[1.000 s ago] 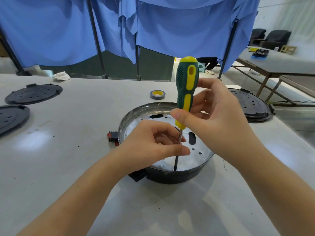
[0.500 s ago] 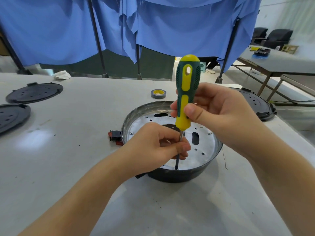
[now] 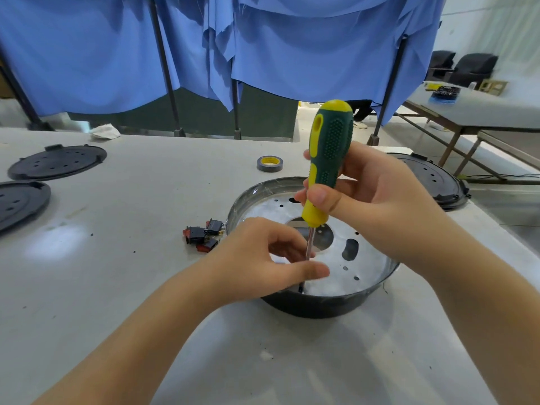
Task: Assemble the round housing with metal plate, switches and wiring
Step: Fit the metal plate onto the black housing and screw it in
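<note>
The round black housing [image 3: 318,305] stands on the white table with the silver metal plate [image 3: 365,258] lying inside it. A green and yellow screwdriver [image 3: 328,150] stands nearly upright, its tip down at the plate's near edge. My right hand [image 3: 371,197] grips the handle low down. My left hand [image 3: 263,258] pinches the metal shaft between thumb and fingers just above the tip. Several black and red switches [image 3: 201,235] lie on the table just left of the housing.
Two black round covers [image 3: 58,162] [image 3: 20,200] lie at the far left, another [image 3: 432,179] at the right behind my hand. A roll of tape [image 3: 270,163] sits behind the housing. Blue cloth hangs at the back; another table stands far right.
The screwdriver handle has turned in my right hand, its yellow stripe now facing left. The view has shifted, so the switches left of the housing show more fully. My left hand still holds the shaft.
</note>
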